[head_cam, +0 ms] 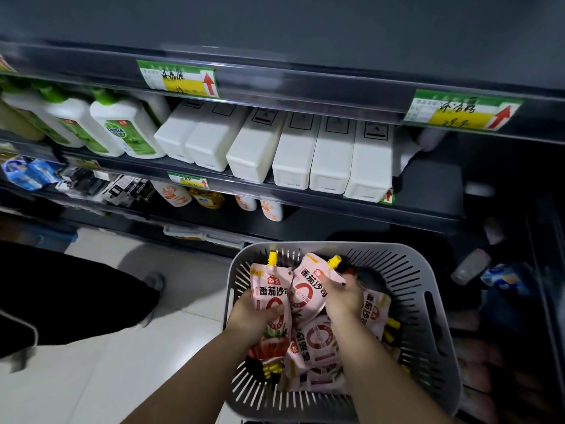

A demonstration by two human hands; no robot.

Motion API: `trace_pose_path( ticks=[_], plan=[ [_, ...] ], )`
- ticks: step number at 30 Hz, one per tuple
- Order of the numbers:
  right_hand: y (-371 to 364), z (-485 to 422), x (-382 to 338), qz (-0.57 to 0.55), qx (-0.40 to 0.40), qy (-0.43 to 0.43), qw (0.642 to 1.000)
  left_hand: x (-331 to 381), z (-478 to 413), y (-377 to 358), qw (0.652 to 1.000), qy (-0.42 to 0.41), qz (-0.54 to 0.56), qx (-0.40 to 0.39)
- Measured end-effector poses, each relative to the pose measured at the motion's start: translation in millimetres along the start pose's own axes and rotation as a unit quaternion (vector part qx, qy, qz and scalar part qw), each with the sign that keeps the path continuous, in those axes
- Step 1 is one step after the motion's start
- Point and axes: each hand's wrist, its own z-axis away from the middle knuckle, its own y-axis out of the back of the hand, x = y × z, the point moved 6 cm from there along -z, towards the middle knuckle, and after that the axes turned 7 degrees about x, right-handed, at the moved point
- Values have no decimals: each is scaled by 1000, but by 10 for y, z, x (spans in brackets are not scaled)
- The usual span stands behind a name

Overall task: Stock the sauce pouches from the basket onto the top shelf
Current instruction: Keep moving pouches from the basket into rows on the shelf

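Note:
A grey slotted basket (428, 289) sits low in front of the shelving and holds several pink tomato sauce pouches with yellow caps. My left hand (253, 313) grips one upright pouch (270, 289) at the basket's left side. My right hand (342, 296) grips a second pouch (308, 289) right beside it, its yellow spout pointing up and right. More pouches (318, 341) lie loose under both hands. The top shelf (305, 35) spans the upper view, dark, with nothing on its visible part.
Below the top shelf's price rail (275, 87) stand white boxes (293, 157) and green-capped white bottles (122, 130). A lower shelf carries bottles and packets (183, 194). Another person's dark trousers and shoe (76, 289) stand on the pale tiled floor at left.

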Motion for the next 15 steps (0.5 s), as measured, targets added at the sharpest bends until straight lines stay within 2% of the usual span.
trace_pose_path(
  ticks=[4,7,10,13,15],
  plan=[
    [114,-47,47,-90,-108,24,990,-16,-10,-24,1000,4,24,-14],
    [351,-216,-18,-126,-87,16,988,13,-22,-27,998,9,49,-34],
    [483,-327,41,-199,-73,-54,976,21,-16,-40,998,7,38,-50],
    [497,-361,127,-132,-34,-91,987,8,-25,-59,999,3,30,-43],
    [464,-329,108,-21,8,-89,996,13,-32,-85,999,0,13,-43]
  ],
)
